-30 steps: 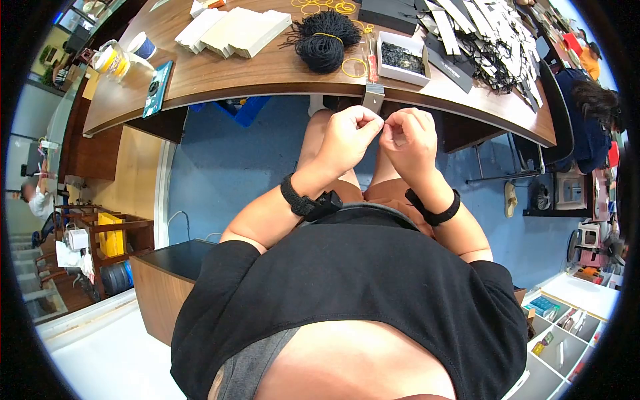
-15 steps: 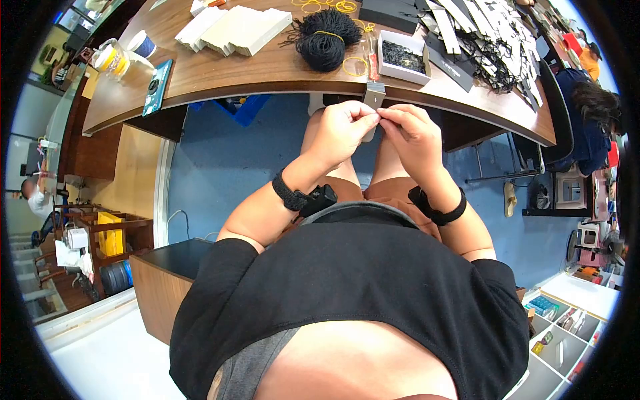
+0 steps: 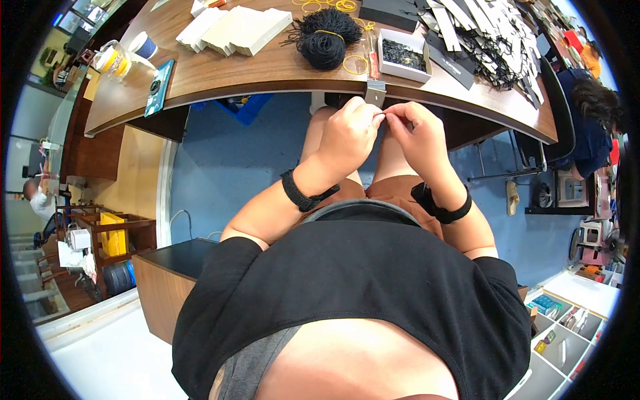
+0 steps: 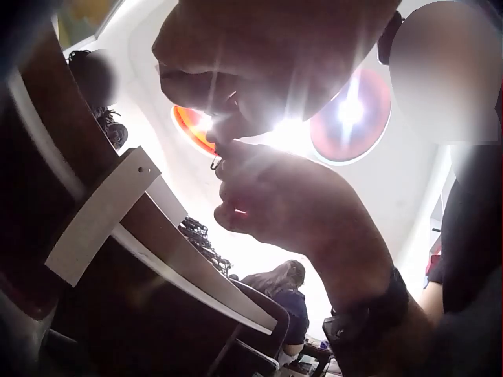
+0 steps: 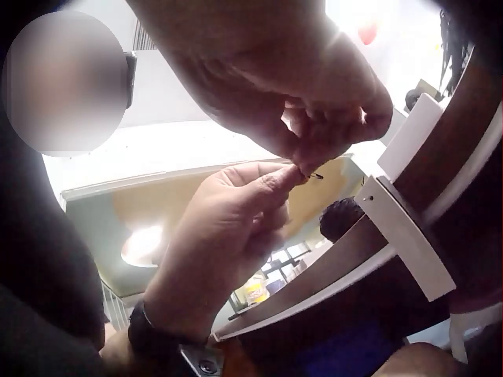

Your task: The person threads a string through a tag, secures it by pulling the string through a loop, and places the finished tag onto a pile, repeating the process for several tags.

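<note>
In the head view, my left hand (image 3: 348,135) and right hand (image 3: 421,139) meet fingertip to fingertip in front of the table edge. Between them they pinch a thin black cord (image 3: 380,114), most of it hidden by the fingers. A small dark loop of the cord (image 4: 214,163) pokes out beside the fingertips in the left wrist view. From the right wrist, a short dark cord end (image 5: 317,177) shows past the left thumb. Just beyond the hands, a grey metal bracket (image 3: 375,93) sticks out from the table edge.
On the wooden table (image 3: 287,79) lie a black yarn bundle (image 3: 321,50), a white box of black bits (image 3: 403,59), pale card stacks (image 3: 247,32) and a heap of tags with black cords (image 3: 490,40). A teal phone-shaped item (image 3: 159,88) and paper cup (image 3: 143,45) stand left.
My left hand has rolled so its back faces up more. The right hand's fingers, more curled a second ago, have straightened somewhat, with a short bit of cord now showing between the hands.
</note>
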